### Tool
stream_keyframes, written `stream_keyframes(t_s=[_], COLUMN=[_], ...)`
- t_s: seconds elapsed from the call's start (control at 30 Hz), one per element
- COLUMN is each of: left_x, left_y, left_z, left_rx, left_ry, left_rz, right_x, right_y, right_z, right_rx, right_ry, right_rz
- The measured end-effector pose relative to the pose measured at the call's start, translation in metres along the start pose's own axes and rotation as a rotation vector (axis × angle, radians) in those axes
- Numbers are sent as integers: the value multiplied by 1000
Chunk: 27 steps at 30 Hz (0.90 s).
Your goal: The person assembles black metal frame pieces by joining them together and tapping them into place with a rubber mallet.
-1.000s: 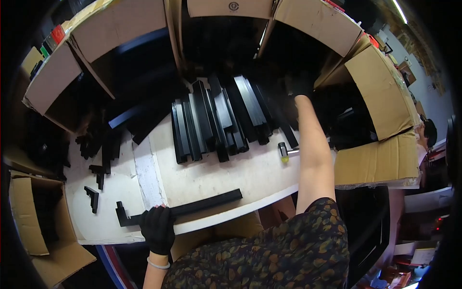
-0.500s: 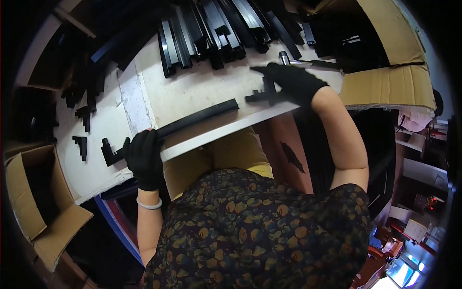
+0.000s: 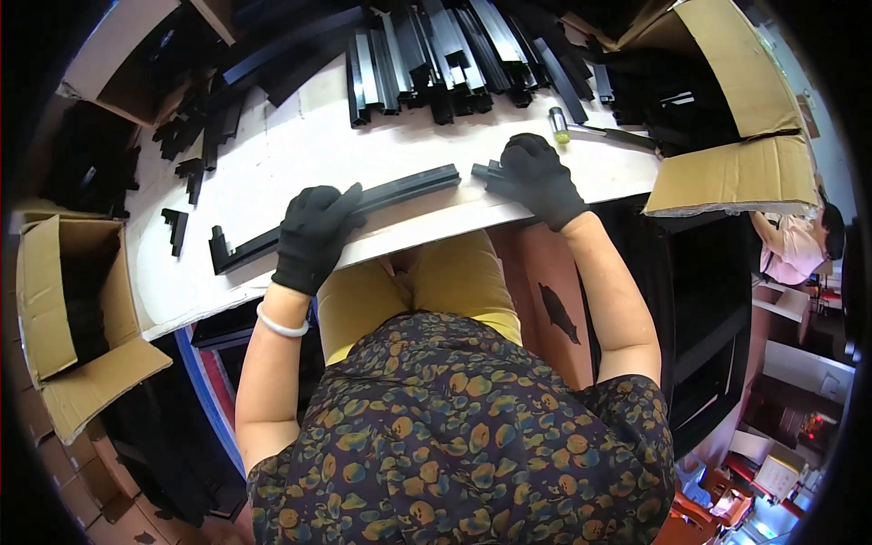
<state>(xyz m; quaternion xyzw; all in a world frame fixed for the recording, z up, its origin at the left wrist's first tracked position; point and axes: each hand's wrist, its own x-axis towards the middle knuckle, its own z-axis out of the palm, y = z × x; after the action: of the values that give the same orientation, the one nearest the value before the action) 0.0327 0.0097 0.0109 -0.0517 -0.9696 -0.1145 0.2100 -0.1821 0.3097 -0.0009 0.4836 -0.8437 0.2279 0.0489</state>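
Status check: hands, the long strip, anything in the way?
Left hand pressing black strip onto table. Right hand gripping small black piece at strip's end. Mallet lies just beyond.

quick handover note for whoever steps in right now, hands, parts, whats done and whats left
Left hand, gloved, presses down on the long black rail lying along the near edge of the white table.
Right hand, gloved, holds a small black end piece at the rail's right end; whether they touch is unclear.
Done: a corner piece sits on the rail's left end.
Left: the right end looks unjoined.
A mallet and a stack of black rails lie behind.
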Motion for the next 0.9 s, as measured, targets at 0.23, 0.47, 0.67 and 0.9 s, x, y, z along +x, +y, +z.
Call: stream_keyframes(t_s=[0.23,0.47,0.67,0.9], left_x=[10,14,12,26], left_y=[8,6,13,13], left_z=[-7,-34,-32,-31], left_rx=[-12,-103,-189,-82], left_ry=[-32,-192,-196,-13], left_rz=[-28,65,73,145], right_x=[12,9,4,24], right_y=[-13,-33,-37,-41], right_z=[3,-25,-23,-20], right_rx=[20,159,148,158], right_ry=[31,-180,-65,86], right_rz=[-88,-219,-322,-419])
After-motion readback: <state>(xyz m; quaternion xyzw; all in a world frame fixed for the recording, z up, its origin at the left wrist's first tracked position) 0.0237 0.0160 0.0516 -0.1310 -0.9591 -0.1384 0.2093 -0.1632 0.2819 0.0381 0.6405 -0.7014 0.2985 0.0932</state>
